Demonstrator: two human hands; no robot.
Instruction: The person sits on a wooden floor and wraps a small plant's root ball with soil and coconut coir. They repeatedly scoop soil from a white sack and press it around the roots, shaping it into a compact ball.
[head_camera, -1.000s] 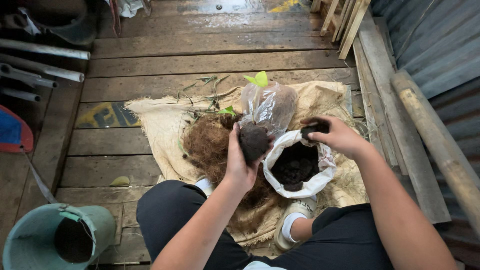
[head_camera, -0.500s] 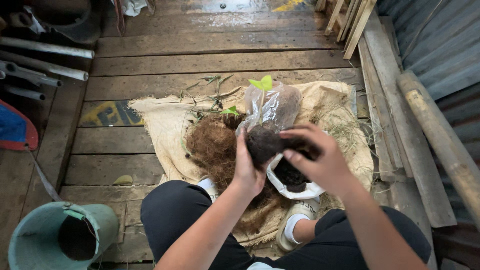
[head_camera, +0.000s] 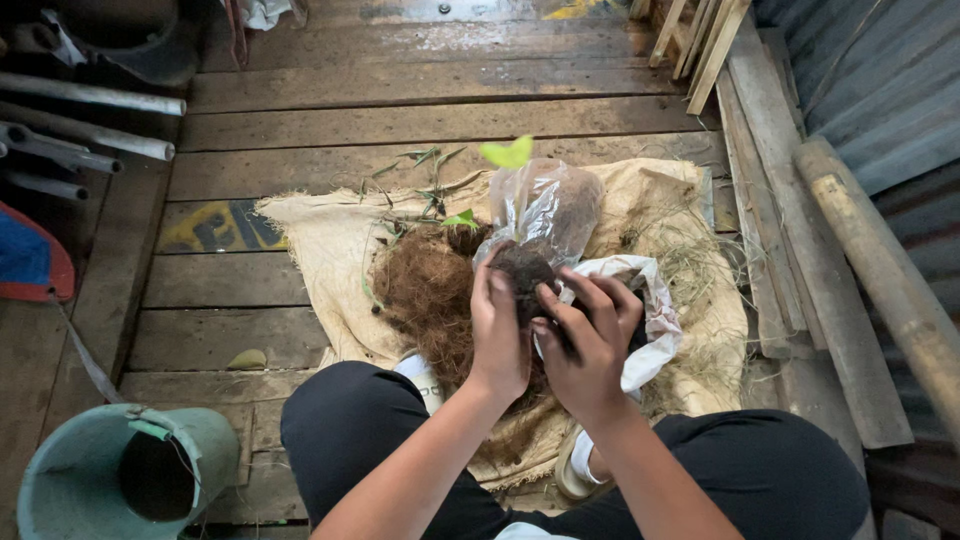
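While the clear plastic bag (head_camera: 545, 215) with the seedling is kept above the burlap sack (head_camera: 330, 250), its dark soil ball (head_camera: 520, 270) is clasped from the side by the left hand (head_camera: 498, 330) and pressed by the right hand (head_camera: 585, 335). The soil looks soft and crumbly, so it is best supported underneath.

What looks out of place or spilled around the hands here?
Brown coconut fibre lies loose on the burlap sack, with cut stems scattered along its far edge. Otherwise both the left hand and right hand cup the dark soil ball tidily.
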